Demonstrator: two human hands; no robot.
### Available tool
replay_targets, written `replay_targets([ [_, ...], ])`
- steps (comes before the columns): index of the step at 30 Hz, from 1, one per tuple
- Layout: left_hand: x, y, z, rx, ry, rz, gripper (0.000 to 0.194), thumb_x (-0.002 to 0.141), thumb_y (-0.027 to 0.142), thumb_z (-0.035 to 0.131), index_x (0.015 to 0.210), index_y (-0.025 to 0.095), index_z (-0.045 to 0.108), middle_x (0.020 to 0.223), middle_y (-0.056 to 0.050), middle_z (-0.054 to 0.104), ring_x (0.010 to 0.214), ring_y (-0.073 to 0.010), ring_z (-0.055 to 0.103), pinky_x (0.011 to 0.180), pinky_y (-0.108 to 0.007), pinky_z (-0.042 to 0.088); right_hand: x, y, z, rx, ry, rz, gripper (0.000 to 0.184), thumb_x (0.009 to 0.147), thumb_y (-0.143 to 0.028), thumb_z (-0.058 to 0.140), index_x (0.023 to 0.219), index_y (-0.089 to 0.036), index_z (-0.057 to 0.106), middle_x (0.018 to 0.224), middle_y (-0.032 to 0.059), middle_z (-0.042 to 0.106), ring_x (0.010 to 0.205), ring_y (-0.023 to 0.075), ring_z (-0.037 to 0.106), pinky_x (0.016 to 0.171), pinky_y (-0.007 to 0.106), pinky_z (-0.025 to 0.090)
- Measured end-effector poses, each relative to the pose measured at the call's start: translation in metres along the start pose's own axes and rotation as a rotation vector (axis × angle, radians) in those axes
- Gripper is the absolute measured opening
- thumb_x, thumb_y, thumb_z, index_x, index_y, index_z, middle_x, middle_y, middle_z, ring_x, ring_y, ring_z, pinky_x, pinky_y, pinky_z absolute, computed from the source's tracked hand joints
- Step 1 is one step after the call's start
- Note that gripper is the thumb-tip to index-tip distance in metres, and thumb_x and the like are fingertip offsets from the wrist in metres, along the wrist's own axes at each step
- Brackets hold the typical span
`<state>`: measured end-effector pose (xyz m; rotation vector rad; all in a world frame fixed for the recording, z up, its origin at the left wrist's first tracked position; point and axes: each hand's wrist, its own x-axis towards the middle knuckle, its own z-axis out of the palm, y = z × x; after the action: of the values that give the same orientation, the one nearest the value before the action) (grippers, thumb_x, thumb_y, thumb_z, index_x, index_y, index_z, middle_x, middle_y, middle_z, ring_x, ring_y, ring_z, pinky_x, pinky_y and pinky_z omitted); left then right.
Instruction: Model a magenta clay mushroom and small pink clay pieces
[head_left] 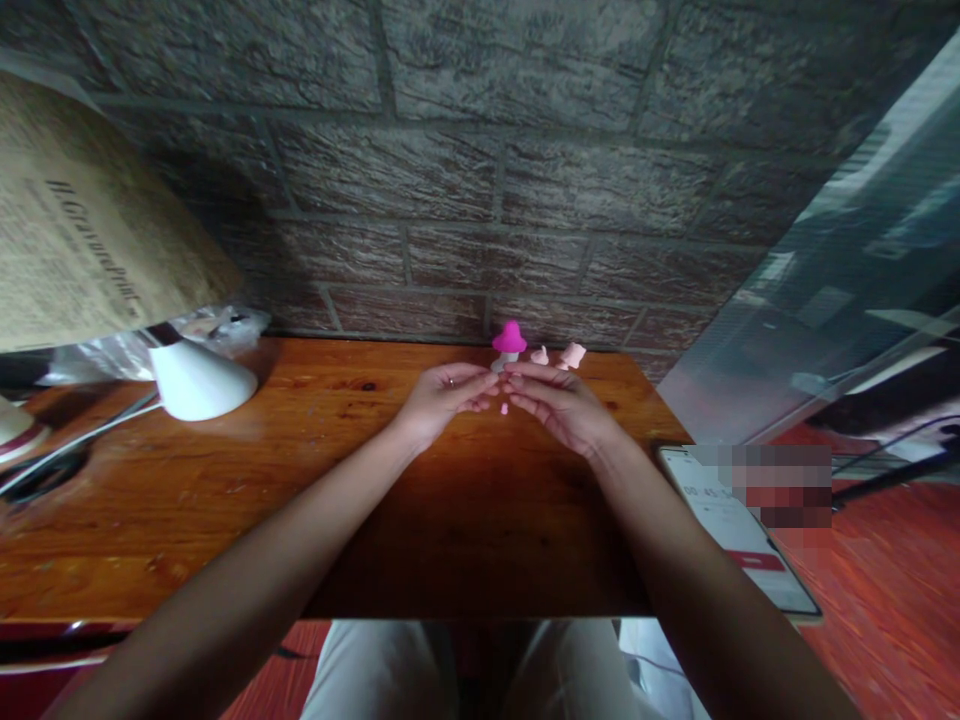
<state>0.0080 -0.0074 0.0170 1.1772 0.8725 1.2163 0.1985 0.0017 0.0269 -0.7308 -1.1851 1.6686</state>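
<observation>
Both my hands meet at the far middle of the wooden table (225,500). My left hand (444,395) and my right hand (559,400) touch at the fingertips, fingers pinched together around a small pink piece (504,407) that shows just below them. Right behind the fingertips stands a bright pink mushroom-shaped toy (510,343) with a pale stem. Two small light pink pieces (539,355) (573,354) lie beside it against the wall.
A brick wall (480,150) backs the table. A white lamp base (199,380) with a cord and crumpled plastic sit at the left, under a paper shade (82,230). A phone (739,530) lies at the table's right edge. A glass pane (847,280) leans at right.
</observation>
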Motion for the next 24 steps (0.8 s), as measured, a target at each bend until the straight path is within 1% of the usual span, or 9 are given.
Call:
replay_targets([
  [2, 0.000, 0.000, 0.001, 0.020, 0.040, 0.009, 0.033, 0.065, 0.041, 0.085, 0.082, 0.015, 0.075, 0.078, -0.004, 0.073, 0.068, -0.0110, 0.063, 0.070, -0.027, 0.051, 0.000, 0.000, 0.001, -0.023, 0.011, 0.017, 0.029, 0.062, -0.029, 0.090, 0.088, -0.022, 0.080, 0.089, 0.0021, 0.078, 0.078, 0.0098, 0.071, 0.072, 0.019, 0.058],
  [4, 0.000, 0.000, 0.001, 0.030, 0.090, 0.020, 0.033, 0.062, 0.041, 0.086, 0.079, 0.015, 0.074, 0.073, -0.002, 0.070, 0.065, -0.0102, 0.061, 0.068, -0.026, 0.051, 0.000, 0.000, 0.001, -0.046, 0.046, 0.038, 0.028, 0.060, -0.033, 0.091, 0.082, -0.021, 0.079, 0.081, 0.0014, 0.077, 0.065, 0.0070, 0.067, 0.062, 0.016, 0.056],
  [7, 0.001, 0.000, 0.001, 0.026, 0.123, 0.021, 0.034, 0.060, 0.039, 0.088, 0.080, 0.015, 0.074, 0.074, -0.001, 0.070, 0.064, -0.0090, 0.060, 0.068, -0.026, 0.050, 0.001, 0.000, 0.002, -0.056, 0.113, 0.038, 0.028, 0.056, -0.037, 0.092, 0.074, -0.020, 0.079, 0.070, -0.0008, 0.073, 0.055, 0.0046, 0.061, 0.052, 0.013, 0.051],
  [11, 0.000, -0.001, 0.001, 0.029, 0.070, 0.025, 0.038, 0.061, 0.038, 0.087, 0.090, 0.016, 0.077, 0.087, -0.005, 0.076, 0.073, -0.0116, 0.066, 0.075, -0.028, 0.051, 0.001, 0.000, 0.002, -0.034, 0.113, 0.014, 0.034, 0.051, -0.032, 0.094, 0.080, -0.022, 0.080, 0.080, 0.0003, 0.077, 0.067, 0.0078, 0.067, 0.063, 0.016, 0.056],
  [13, 0.001, -0.003, -0.001, 0.039, 0.041, 0.032, 0.042, 0.065, 0.040, 0.085, 0.098, 0.016, 0.076, 0.097, -0.008, 0.077, 0.081, -0.0148, 0.070, 0.079, -0.030, 0.052, 0.001, 0.001, 0.001, -0.041, 0.094, 0.006, 0.033, 0.053, -0.030, 0.092, 0.083, -0.023, 0.080, 0.086, 0.0011, 0.078, 0.075, 0.0101, 0.070, 0.069, 0.019, 0.057],
  [16, 0.002, -0.007, -0.004, 0.033, 0.003, 0.035, 0.045, 0.073, 0.039, 0.081, 0.110, 0.016, 0.072, 0.108, -0.012, 0.076, 0.087, -0.0181, 0.073, 0.082, -0.033, 0.053, 0.001, 0.001, 0.000, -0.070, 0.068, 0.008, 0.029, 0.061, -0.028, 0.089, 0.088, -0.025, 0.080, 0.093, 0.0017, 0.079, 0.075, 0.0104, 0.070, 0.070, 0.022, 0.056],
  [19, 0.004, -0.011, -0.006, -0.011, -0.018, 0.008, 0.042, 0.081, 0.032, 0.075, 0.119, 0.015, 0.066, 0.111, -0.013, 0.075, 0.089, -0.0186, 0.074, 0.083, -0.034, 0.055, 0.000, 0.002, 0.000, -0.078, 0.042, 0.009, 0.029, 0.064, -0.028, 0.087, 0.092, -0.025, 0.080, 0.095, 0.0026, 0.079, 0.072, 0.0101, 0.069, 0.071, 0.024, 0.055],
  [21, 0.005, -0.012, -0.006, -0.042, -0.024, -0.026, 0.039, 0.085, 0.026, 0.071, 0.122, 0.015, 0.063, 0.112, -0.014, 0.075, 0.089, -0.0186, 0.074, 0.083, -0.033, 0.055, 0.000, 0.001, 0.001, -0.084, 0.027, 0.007, 0.027, 0.064, -0.027, 0.086, 0.091, -0.025, 0.080, 0.097, 0.0032, 0.079, 0.076, 0.0116, 0.071, 0.072, 0.025, 0.055],
  [24, 0.005, -0.011, -0.004, -0.074, -0.038, -0.052, 0.037, 0.086, 0.022, 0.069, 0.121, 0.015, 0.061, 0.109, -0.013, 0.075, 0.089, -0.0184, 0.074, 0.081, -0.032, 0.056, -0.001, 0.000, 0.003, -0.097, 0.028, 0.018, 0.025, 0.064, -0.025, 0.086, 0.088, -0.024, 0.080, 0.098, 0.0034, 0.079, 0.083, 0.0139, 0.073, 0.073, 0.025, 0.055],
])
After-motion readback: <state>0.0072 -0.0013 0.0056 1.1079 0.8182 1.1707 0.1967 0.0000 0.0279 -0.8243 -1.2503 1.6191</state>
